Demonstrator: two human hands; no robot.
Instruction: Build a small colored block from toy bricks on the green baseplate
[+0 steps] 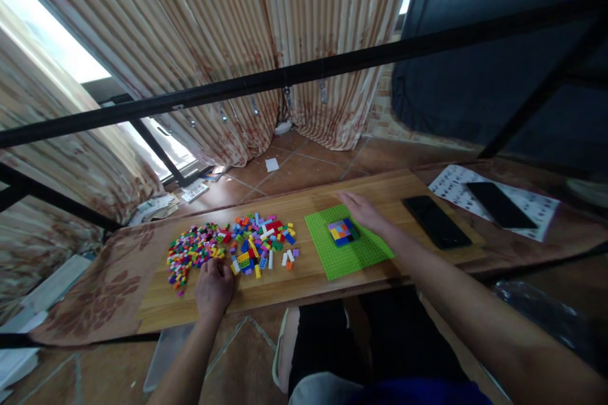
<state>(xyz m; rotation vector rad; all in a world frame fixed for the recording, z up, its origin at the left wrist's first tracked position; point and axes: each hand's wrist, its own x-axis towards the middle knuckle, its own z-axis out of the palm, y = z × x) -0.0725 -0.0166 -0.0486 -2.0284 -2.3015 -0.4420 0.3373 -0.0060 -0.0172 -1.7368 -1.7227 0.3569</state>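
My left hand (215,286) rests at the near edge of a pile of small round-looking coloured pieces (190,250), its fingers curled down. Anything pinched in them is too small or hidden to make out. Beside that pile lies a spread of larger toy building bricks (259,240) in many colours. A green studded baseplate (327,259) lies on the wooden board, and a small block of joined multicoloured bricks (341,232) sits on it. My right hand (361,209) is over the plate's far right part with fingers stretched out, and I see nothing held in it.
The wooden board (285,202) lies on a brown patterned cloth (102,285). To the right are a black phone (437,221), a printed sheet (449,183) and another dark flat device (501,204). A dark metal bar (266,82) crosses beyond the board, before the curtains.
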